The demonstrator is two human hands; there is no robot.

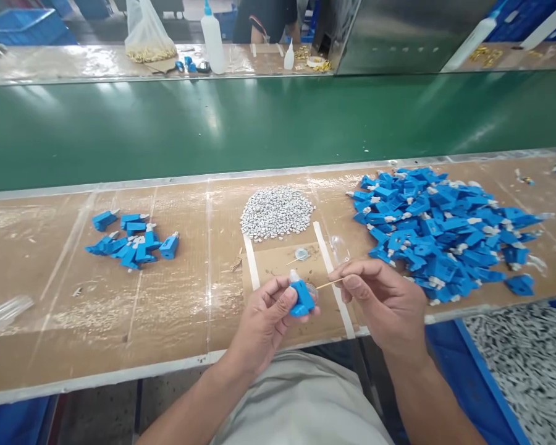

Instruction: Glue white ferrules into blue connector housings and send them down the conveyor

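Note:
My left hand (269,318) pinches a small blue plastic part (302,298) with a whitish tip pointing up. In my right hand (383,303) a thin wooden stick (328,283) is held between thumb and fingers, its end pointing toward the blue part; whether they touch, I cannot tell. Just beyond my hands, a small clear dish (301,254) sits on a cardboard sheet (269,262). Behind it lies a round pile of small grey-white pieces (277,212).
A large heap of blue parts (445,232) lies to the right, a smaller group (132,242) to the left. Beyond the table runs a green conveyor belt (167,123). White bottles (213,40) stand across it, near a person (266,21). A blue bin (486,383) sits low right.

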